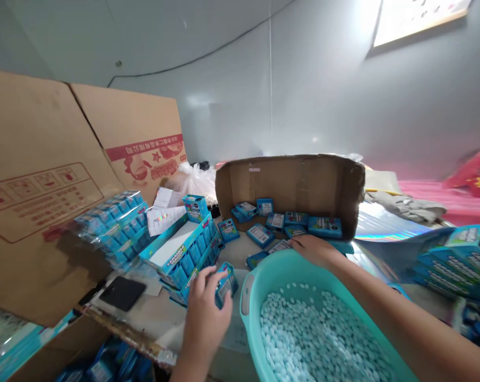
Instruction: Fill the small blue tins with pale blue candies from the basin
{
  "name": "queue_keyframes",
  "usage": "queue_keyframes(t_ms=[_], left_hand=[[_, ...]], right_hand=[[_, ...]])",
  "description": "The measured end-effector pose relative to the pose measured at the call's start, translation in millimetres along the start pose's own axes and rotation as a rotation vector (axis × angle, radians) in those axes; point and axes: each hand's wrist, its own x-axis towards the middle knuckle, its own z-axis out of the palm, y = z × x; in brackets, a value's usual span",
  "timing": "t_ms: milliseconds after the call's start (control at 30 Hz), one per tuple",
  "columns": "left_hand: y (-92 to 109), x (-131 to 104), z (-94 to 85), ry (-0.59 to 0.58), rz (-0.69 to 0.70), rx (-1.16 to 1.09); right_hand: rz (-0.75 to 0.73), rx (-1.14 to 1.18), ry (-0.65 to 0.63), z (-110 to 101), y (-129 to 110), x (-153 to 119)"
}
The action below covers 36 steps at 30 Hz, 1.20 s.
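Observation:
My left hand [208,313] has its fingers and thumb curled about a small blue candy box [228,281], just left of the tub. Reaching over the far rim of a turquoise tub [252,318], my right hand [309,248] has its fingers stretched toward a small box [279,246] lying label up; whether they touch is unclear. Pale blue candies [315,334] fill the tub's bottom. Beside my left hand stands a stack of display trays [184,254], the top one with a row of blue boxes and one box [195,208] standing at its far end.
A tipped brown carton [287,178] holds several loose blue boxes behind the tub. Plastic-wrapped packs [120,225] lean by a large cardboard box [36,175] at left. A black flat object [123,293] lies near the table edge. More display boxes [462,257] stand at right.

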Motion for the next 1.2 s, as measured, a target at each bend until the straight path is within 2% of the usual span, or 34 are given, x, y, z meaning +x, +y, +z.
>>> queue_keyframes(t_ms=[67, 100, 200, 300, 467, 533, 633, 767, 833, 900, 1000, 1100, 1200], left_hand=[[-31, 2, -5.3, -0.155, 0.024, 0.027], [-43, 1, -6.8, -0.194, 0.036, 0.023], [-61, 0, -9.4, -0.222, 0.075, 0.001], [-59, 3, -12.7, -0.228, 0.104, 0.037], [-41, 13, -23.4, -0.236, 0.191, 0.074], [-32, 20, -34.7, -0.192, 0.202, 0.031], [-14, 40, -66.4, -0.049, 0.223, -0.037], [6, 91, -115.3, 0.230, 0.301, -0.011], [7, 122, -125.8, 0.351, 0.370, 0.050], [-1, 150, -122.2, 0.407, 0.400, 0.101], [-20, 177, -100.7, 0.388, 0.363, 0.209], [-34, 186, -80.7, 0.352, 0.353, 0.274], [-41, 187, -73.7, 0.371, 0.349, 0.293]], right_hand=[[0.000, -0.006, 0.013, 1, 0, 1], [-0.001, -0.009, 0.018, 1, 0, 1], [0.003, -0.015, 0.026, 3, 3, 2], [0.003, -0.012, 0.025, 3, 3, 2], [-0.006, -0.010, 0.019, 1, 1, 0], [-0.014, -0.005, 0.016, 1, 0, 0], [-0.029, 0.012, 0.016, 1, 1, 0], [-0.043, 0.034, 0.013, 1, 4, 1], [-0.058, 0.045, 0.009, 1, 6, 1], [-0.063, 0.054, 0.009, 1, 8, 2], [-0.049, 0.064, 0.006, 2, 10, 4], [-0.047, 0.074, -0.002, 1, 9, 4], [-0.042, 0.082, -0.008, -2, 6, 3]])
